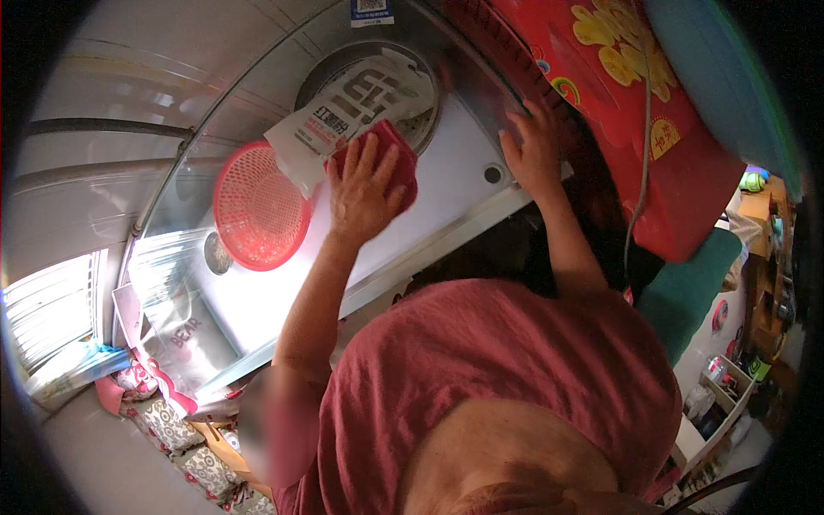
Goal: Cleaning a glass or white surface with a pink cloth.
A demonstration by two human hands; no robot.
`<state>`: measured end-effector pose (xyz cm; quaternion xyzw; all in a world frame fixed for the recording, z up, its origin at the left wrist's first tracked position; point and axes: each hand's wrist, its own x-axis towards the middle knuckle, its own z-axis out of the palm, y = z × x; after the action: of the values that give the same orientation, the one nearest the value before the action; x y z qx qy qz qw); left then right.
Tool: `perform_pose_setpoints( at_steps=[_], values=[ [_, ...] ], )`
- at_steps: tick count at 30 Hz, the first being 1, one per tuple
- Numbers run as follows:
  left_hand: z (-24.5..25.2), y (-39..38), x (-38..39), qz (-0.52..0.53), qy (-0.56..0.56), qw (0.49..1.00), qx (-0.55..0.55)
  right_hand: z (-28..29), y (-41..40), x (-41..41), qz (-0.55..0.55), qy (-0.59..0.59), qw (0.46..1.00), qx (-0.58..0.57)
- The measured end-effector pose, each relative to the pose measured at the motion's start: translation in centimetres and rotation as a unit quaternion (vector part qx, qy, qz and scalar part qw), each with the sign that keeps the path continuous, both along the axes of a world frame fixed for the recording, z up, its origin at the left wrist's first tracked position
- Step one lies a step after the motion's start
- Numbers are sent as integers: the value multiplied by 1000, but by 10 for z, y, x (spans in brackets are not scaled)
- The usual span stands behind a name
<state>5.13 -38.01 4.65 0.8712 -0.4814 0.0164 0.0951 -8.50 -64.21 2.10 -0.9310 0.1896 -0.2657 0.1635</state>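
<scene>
My left hand [364, 193] lies palm down on a folded dark red cloth [405, 164], its fingers spread across the cloth. Beneath the cloth's upper edge is a white printed plastic bag [309, 129], which lies partly over a round metal pan [428, 122]. A pink plastic colander [261, 206] stands left of my left hand, near the bag's lower end. Over at the right, my right hand [535, 151] has its fingers apart, with the fingertips at the edge of a glass panel [476, 64]. I see nothing held in it.
Glass walls surround the white shelf [450, 187], which has a round dark hole [492, 173]. A red printed covering [676, 187] and a hanging cord [644, 161] are to the right. A clear bag [187, 331] bearing writing lies at lower left, near patterned cushions [164, 425].
</scene>
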Motion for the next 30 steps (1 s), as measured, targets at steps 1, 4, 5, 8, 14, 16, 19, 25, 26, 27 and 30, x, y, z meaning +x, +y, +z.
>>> perform_pose_setpoints(
  at_steps=[1,4,5,8,14,16,19,25,26,27,30],
  values=[
    [-2,-2,16,1,0,1000,-16,2,1,1,2,-3,1000,-1],
    [-17,-8,63,7,-41,998,-51,4,2,2,-14,17,1000,9],
    [-22,-9,80,10,-58,996,-72,3,1,2,-9,10,1000,26],
    [-23,-16,117,55,-100,993,-23,-2,0,0,-5,2,999,32],
    [-22,-20,150,115,-64,987,88,-3,2,-2,-3,2,1000,15],
    [-31,-14,149,94,-82,992,20,-2,2,-1,7,-5,1000,12],
    [-30,-9,116,86,-90,992,23,-9,0,1,4,-13,1000,16],
    [-7,24,5,57,-64,996,4,-11,-6,3,5,-18,1000,-13],
    [-2,30,-16,60,-39,997,37,-12,-6,3,-1,-23,1000,-14],
    [4,37,-36,64,-16,995,69,-12,-4,4,-7,-30,999,-16],
    [11,69,-89,50,47,996,51,-10,-2,2,-12,-16,999,-29]
  ],
)
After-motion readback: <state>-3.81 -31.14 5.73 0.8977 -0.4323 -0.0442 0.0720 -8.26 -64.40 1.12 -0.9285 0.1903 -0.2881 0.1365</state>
